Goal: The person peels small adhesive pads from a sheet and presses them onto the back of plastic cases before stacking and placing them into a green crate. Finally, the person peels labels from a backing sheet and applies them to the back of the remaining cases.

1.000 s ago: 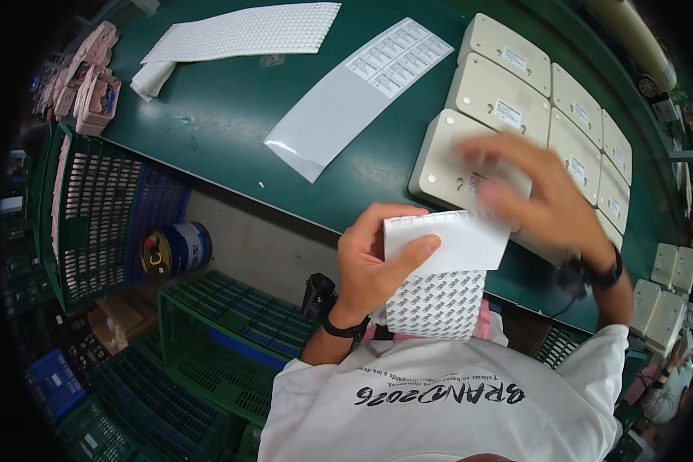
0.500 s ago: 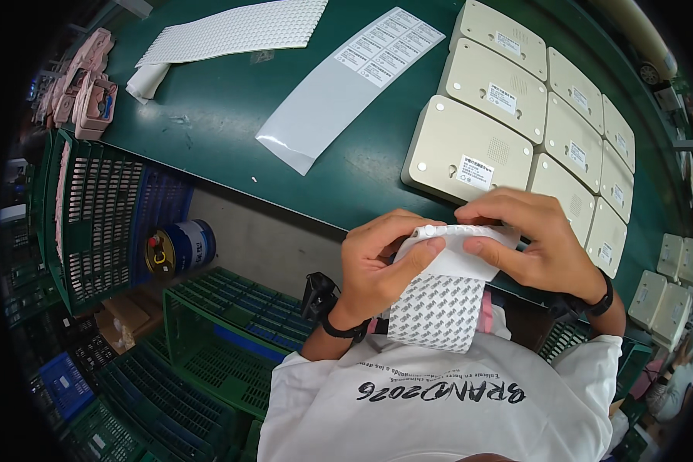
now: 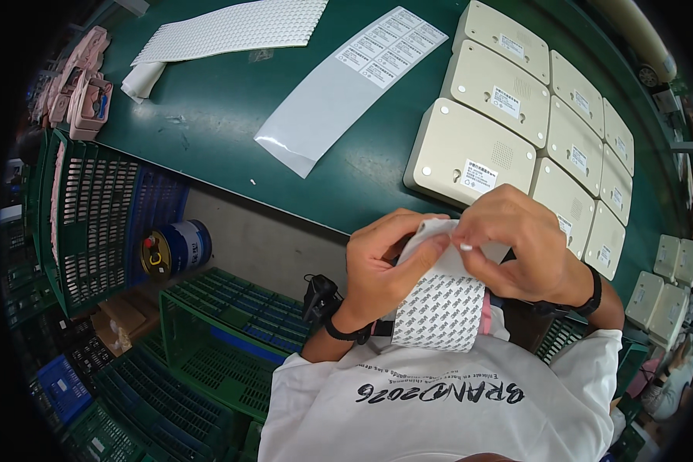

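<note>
Both hands are up at my chest: my left hand is wrapped round the left edge of a white backing sheet dotted with small grey round stickers, thumb pressed along its top, and my right hand is pinched on that top edge, fingertips nipping at one tiny sticker. So both are grasping the same sheet, which hangs down in front of my white printed T-shirt, just off the near edge of the bench.

Now, biggest first. Under everything runs the long dark green workbench. On its right side sits a block of cream plastic rectangular device casings, packed edge to edge in rows, each with a small white label; the nearest one lies just beyond my knuckles. Further right, a few smaller cream casings sit apart.

Left of the bench, a green plastic lattice crate stands on edge, with more green crates stacked low beside me.

Across the middle of the bench lies a long glossy grey liner strip with white printed labels at its far end. Behind it, another wide white sheet of small dots, one corner curled.

Down below, a blue and white round tin.
</note>
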A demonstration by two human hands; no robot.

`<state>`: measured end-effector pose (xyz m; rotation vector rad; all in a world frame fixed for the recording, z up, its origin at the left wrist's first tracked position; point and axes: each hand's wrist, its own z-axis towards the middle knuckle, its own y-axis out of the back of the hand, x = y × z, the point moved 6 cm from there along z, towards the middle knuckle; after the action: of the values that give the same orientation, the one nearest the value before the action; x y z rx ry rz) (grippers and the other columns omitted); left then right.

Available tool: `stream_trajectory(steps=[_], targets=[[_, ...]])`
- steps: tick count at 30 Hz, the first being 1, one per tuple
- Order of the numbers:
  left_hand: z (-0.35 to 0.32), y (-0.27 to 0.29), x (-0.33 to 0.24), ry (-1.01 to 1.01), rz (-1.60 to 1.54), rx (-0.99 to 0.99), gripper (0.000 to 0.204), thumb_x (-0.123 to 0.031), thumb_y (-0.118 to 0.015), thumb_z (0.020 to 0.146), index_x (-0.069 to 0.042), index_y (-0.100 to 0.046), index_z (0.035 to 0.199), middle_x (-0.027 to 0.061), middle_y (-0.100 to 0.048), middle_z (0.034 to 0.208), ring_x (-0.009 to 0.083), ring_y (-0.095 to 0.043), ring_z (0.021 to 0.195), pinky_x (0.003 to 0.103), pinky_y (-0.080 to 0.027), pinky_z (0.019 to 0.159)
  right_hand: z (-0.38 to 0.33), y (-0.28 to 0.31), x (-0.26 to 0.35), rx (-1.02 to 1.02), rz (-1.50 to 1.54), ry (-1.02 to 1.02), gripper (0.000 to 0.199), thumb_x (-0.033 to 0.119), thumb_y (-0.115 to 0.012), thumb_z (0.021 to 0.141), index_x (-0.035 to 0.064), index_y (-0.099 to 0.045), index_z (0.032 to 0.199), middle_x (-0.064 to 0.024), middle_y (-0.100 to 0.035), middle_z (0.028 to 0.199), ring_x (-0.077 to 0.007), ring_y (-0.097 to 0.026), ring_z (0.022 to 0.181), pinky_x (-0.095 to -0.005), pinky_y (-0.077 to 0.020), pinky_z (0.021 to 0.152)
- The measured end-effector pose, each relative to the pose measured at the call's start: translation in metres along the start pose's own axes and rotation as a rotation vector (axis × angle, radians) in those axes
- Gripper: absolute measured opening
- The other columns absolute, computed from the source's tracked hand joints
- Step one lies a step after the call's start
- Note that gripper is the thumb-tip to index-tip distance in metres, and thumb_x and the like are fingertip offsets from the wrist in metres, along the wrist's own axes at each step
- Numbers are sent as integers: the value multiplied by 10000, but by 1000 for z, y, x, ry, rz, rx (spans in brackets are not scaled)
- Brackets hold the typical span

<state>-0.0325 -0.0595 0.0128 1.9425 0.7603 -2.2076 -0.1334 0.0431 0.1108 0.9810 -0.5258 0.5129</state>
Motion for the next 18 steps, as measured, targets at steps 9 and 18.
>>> stream_trajectory(steps=[9,18], targets=[[4,6,9,96,-102,-49,205,4,-695,877,68,-678,1071,60,-685,925,63,-628,785,199,-485,639,10,-5,-19,143,-12,-70,302,-84,-735,757,39,-573,981,-100,-675,915,-251,-659,828,-327,-531,725],[10,9,19,177,-105,-65,209,-35,-686,905,71,-659,1084,56,-688,930,67,-627,820,216,-499,680,62,79,-175,-166,-204,-430,120,110,-661,931,57,-559,967,-28,-658,880,-99,-636,829,-249,-516,761]])
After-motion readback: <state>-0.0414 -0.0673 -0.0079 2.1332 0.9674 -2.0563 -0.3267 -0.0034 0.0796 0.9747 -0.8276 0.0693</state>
